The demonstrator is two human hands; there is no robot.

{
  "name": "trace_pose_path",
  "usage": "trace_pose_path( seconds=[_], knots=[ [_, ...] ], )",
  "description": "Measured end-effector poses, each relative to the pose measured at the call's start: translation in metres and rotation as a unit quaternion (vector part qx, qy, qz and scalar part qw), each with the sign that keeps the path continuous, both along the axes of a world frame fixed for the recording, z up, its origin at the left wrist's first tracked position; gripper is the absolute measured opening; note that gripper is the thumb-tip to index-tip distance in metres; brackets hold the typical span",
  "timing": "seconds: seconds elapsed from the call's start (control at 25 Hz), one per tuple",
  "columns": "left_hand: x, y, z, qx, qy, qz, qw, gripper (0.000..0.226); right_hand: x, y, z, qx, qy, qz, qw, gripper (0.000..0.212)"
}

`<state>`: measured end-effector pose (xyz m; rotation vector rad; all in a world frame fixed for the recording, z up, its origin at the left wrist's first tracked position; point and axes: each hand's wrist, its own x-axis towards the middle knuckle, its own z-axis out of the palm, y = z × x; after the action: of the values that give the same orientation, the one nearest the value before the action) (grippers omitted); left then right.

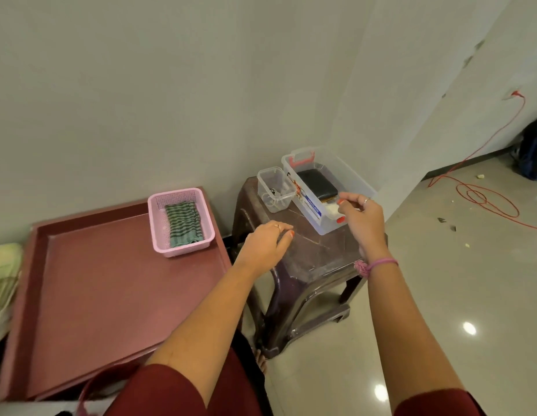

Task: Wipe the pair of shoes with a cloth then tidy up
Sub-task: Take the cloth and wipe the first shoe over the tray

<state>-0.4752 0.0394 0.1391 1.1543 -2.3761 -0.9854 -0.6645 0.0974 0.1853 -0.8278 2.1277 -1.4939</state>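
Honestly, my right hand [359, 216] pinches something small and white over the clear box [318, 193]; a careless reach could knock it off the stool [309, 253]. My left hand [265, 246] hangs loose. Cloth [183, 225] lies in the pink basket [159, 232]; one shoe [3, 283] sits far left.

The red tray [90, 280] lies bare across its floor, with only the pink basket [181, 222] filling its far right corner. On the brown stool [309, 253], two clear boxes — a small one [274, 187] and a large one [324, 190] — crowd the back, leaving the front half open to reach.
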Motion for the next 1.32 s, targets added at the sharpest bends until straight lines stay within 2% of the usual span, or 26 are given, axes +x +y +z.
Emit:
trace_pose_path(
  seconds=[0.24,0.48,0.68,0.8,1.0,1.16,1.32],
  knots=[
    [0.095,0.030,0.016,-0.033,0.033,0.055,0.997,0.034,0.075,0.022,-0.001,-0.029,-0.063,0.086,0.994,0.013],
    [0.212,0.060,0.003,-0.008,0.054,0.167,0.984,0.028,0.163,0.022,-0.026,-0.001,-0.089,0.149,0.985,0.017],
    [0.284,0.062,-0.021,0.043,0.105,0.267,0.957,0.019,0.225,0.007,-0.058,0.047,-0.079,0.183,0.979,0.017],
    [0.314,0.056,-0.042,0.080,0.133,0.313,0.937,0.013,0.246,-0.006,-0.077,0.063,-0.079,0.179,0.979,0.017],
    [0.349,0.035,-0.075,0.120,0.206,0.375,0.896,0.015,0.264,-0.039,-0.105,0.081,-0.091,0.134,0.983,0.016],
    [0.371,0.025,-0.114,0.174,0.269,0.438,0.840,0.015,0.274,-0.077,-0.123,0.114,-0.039,0.103,0.987,0.018],
    [0.373,0.009,-0.128,0.214,0.319,0.475,0.792,0.020,0.277,-0.126,-0.129,0.135,0.034,0.121,0.983,0.023]
  ],
)
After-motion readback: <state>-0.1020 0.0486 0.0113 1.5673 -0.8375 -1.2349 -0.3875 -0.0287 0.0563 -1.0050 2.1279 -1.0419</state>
